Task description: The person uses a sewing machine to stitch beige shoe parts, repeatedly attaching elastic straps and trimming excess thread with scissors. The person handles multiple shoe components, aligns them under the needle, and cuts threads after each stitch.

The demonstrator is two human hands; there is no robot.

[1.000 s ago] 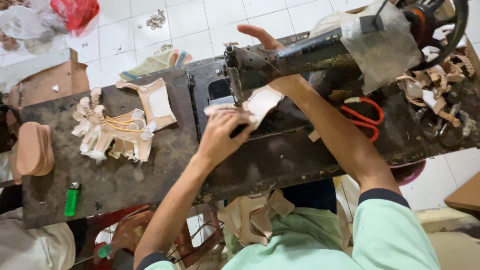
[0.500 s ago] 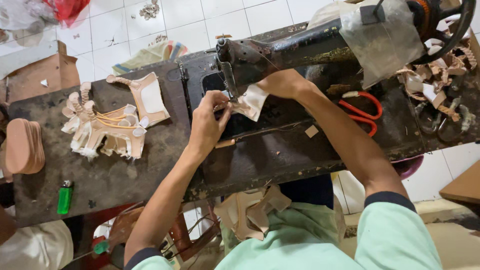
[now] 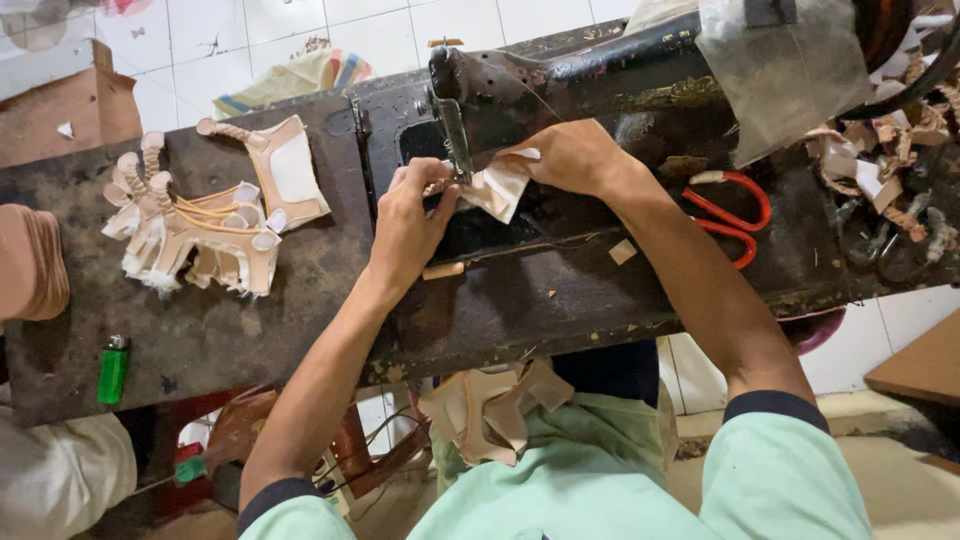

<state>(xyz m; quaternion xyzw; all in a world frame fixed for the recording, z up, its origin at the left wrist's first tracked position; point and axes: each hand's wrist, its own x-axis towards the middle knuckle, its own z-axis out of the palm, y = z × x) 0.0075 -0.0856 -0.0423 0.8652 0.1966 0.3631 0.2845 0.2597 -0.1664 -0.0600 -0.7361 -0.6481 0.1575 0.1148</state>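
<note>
leather piece [image 3: 497, 190] now sits under the needle [image 3: 455, 150], moved in from the bench. left hand [image 3: 405, 225] and right hand [image 3: 570, 158] both pinch its edges, fingers closed.

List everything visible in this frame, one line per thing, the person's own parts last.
sewing machine: one, black, table's far side
leather piece: one, pale tan, under the needle, held by both hands
cut pieces pile: one, cream and tan, table left
scissors: one, red-handled, right of the hands
lighter: one, green, table's near left edge
table: one, dark, worn
lap pieces: several, tan
left hand: on the leather piece
right hand: on the leather piece
</note>
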